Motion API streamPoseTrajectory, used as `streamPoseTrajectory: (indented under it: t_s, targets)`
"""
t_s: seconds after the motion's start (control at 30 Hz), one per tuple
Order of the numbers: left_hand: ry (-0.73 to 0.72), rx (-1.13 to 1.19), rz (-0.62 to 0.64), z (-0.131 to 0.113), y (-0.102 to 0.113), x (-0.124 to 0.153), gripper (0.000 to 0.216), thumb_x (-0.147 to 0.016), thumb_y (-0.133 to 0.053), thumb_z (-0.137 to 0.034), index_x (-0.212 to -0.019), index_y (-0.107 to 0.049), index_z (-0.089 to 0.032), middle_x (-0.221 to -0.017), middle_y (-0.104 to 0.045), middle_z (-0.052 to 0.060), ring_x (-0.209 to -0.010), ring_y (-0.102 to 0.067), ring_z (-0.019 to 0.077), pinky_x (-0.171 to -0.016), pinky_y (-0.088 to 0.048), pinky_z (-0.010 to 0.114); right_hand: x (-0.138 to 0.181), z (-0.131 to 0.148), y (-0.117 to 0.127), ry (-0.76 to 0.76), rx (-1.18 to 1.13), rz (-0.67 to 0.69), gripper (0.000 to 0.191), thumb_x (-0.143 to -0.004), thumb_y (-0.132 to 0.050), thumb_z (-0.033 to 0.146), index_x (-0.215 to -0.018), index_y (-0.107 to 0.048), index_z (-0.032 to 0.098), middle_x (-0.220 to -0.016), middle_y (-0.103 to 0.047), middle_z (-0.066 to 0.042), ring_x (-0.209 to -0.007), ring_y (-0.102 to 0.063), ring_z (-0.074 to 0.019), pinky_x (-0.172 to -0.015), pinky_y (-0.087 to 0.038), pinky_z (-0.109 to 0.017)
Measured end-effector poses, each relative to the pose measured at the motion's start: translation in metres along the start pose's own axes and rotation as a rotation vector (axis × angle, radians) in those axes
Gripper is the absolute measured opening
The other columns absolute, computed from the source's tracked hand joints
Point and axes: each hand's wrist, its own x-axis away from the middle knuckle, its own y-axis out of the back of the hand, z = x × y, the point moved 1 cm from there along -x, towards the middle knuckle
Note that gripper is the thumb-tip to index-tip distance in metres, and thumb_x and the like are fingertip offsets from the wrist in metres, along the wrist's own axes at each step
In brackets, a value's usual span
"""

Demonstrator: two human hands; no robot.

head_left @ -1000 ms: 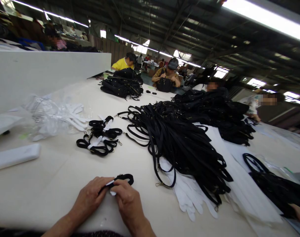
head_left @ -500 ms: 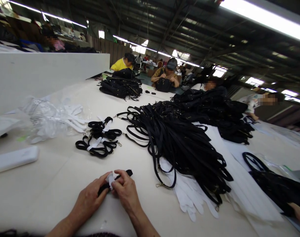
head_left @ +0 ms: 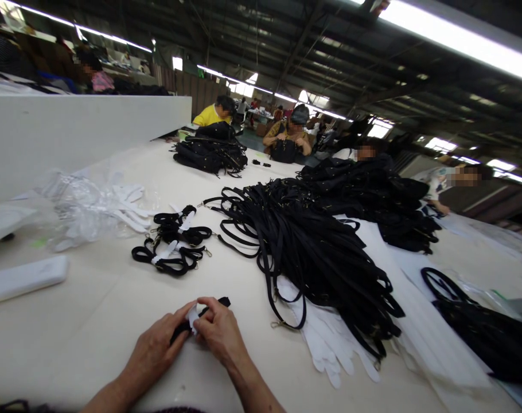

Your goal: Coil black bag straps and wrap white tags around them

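Low over the near part of the table, a folded black strap point(head_left: 224, 301) is held between my two hands. A white paper-like band point(head_left: 193, 317) wraps round its middle. My left hand point(head_left: 160, 342) grips the strap from the left, thumb and fingers closed on it. On the other side, my right hand point(head_left: 220, 330) pinches the white band with thumb and forefinger; part of the strap is hidden behind the fingers. Just beyond lie several bundled black straps point(head_left: 170, 258) with white bands and metal clasps.
A large heap of loose black straps point(head_left: 304, 241) covers the table's middle right, partly over white strips point(head_left: 325, 338). Clear plastic bags point(head_left: 80, 206) and a white roll-like piece point(head_left: 26, 279) lie left. Black bags point(head_left: 209, 152) are piled farther back, where co-workers sit.
The white band's upper end has shifted slightly between my fingers, while both hands stay in nearly the same place. At far right, a co-worker's hand has drawn back toward the frame edge.
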Motion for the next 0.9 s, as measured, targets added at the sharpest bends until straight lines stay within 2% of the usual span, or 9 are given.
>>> streamPoseTrajectory:
  t_s: [0.13, 0.33, 0.5, 0.73, 0.9]
  targets:
    - [-0.003, 0.002, 0.027, 0.001, 0.001, 0.001, 0.054, -0.093, -0.049, -0.027, -0.145, -0.04, -0.034, -0.111, -0.071, 0.003, -0.096, -0.068, 0.0204, -0.091, -0.055, 0.034, -0.001, 0.007, 0.002, 0.024, 0.095, 0.01, 0.055, -0.071, -0.059, 0.012, -0.124, -0.063, 0.026, -0.062, -0.067, 0.006, -0.058, -0.06, -0.0128, -0.056, -0.042, -0.021]
    - [-0.009, -0.002, 0.045, 0.002, 0.001, 0.001, 0.053, -0.094, -0.048, -0.028, -0.145, -0.038, -0.035, -0.109, -0.07, 0.003, -0.097, -0.067, 0.0204, -0.093, -0.054, 0.035, 0.002, 0.011, 0.004, 0.138, 0.244, -0.068, 0.055, -0.073, -0.058, 0.012, -0.125, -0.062, 0.03, -0.072, -0.069, 0.005, -0.066, -0.062, -0.0139, -0.067, -0.044, -0.024]
    - [-0.02, 0.009, 0.048, 0.0, 0.002, 0.0, 0.053, -0.094, -0.048, -0.027, -0.145, -0.037, -0.035, -0.108, -0.07, 0.003, -0.096, -0.067, 0.02, -0.093, -0.054, 0.035, 0.001, 0.018, 0.003, 0.182, 0.328, -0.075, 0.054, -0.076, -0.056, 0.012, -0.126, -0.061, 0.03, -0.079, -0.07, 0.003, -0.068, -0.063, -0.0147, -0.071, -0.045, -0.025]
    - [-0.041, 0.01, 0.051, 0.002, 0.0, -0.001, 0.05, -0.094, -0.049, -0.026, -0.143, -0.04, -0.034, -0.113, -0.069, 0.004, -0.099, -0.067, 0.0212, -0.094, -0.054, 0.038, -0.008, 0.023, 0.001, 0.182, 0.433, -0.027, 0.056, -0.075, -0.055, 0.011, -0.127, -0.059, 0.03, -0.078, -0.07, 0.003, -0.075, -0.066, -0.0153, -0.075, -0.047, -0.024]
    - [-0.048, 0.009, 0.054, 0.001, 0.002, 0.0, 0.049, -0.094, -0.049, -0.027, -0.141, -0.042, -0.034, -0.112, -0.07, 0.004, -0.097, -0.067, 0.0214, -0.092, -0.055, 0.038, -0.021, 0.008, 0.0, 0.057, 0.259, 0.05, 0.061, -0.071, -0.055, 0.009, -0.129, -0.058, 0.028, -0.074, -0.067, 0.005, -0.064, -0.065, -0.0121, -0.067, -0.05, -0.021]
